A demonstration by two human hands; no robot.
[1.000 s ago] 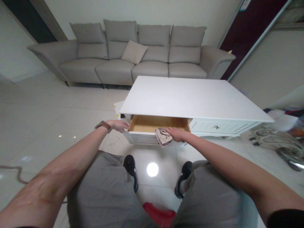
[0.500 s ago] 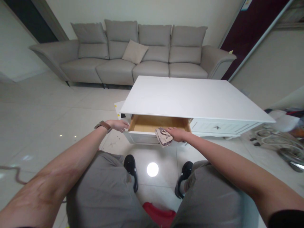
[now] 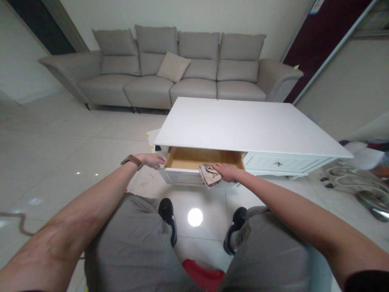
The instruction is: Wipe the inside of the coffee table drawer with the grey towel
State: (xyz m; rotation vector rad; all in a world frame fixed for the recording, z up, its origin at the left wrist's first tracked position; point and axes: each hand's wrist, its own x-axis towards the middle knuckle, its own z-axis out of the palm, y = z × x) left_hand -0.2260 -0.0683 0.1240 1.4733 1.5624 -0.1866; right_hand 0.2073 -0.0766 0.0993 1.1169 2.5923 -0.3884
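A white coffee table (image 3: pixel 234 123) stands in front of me with its left drawer (image 3: pixel 182 177) pulled out, showing a bare wooden inside. My right hand (image 3: pixel 226 171) is on the drawer's front edge, closed on a folded beige and brown cloth (image 3: pixel 209 176) that hangs over the front panel. At the drawer's left front corner is my left hand (image 3: pixel 154 160), its fingers curled against the side edge. A brown-strapped watch is on my left wrist. The right drawer (image 3: pixel 278 162), with a small dark handle, is closed.
A long grey sofa (image 3: pixel 194 87) with a beige cushion (image 3: pixel 173 67) stands behind the table. Coiled hoses (image 3: pixel 354 178) and bags lie on the floor at the right. Something red (image 3: pixel 203 275) is between my legs. A flat white piece (image 3: pixel 152 138) shows left of the table.
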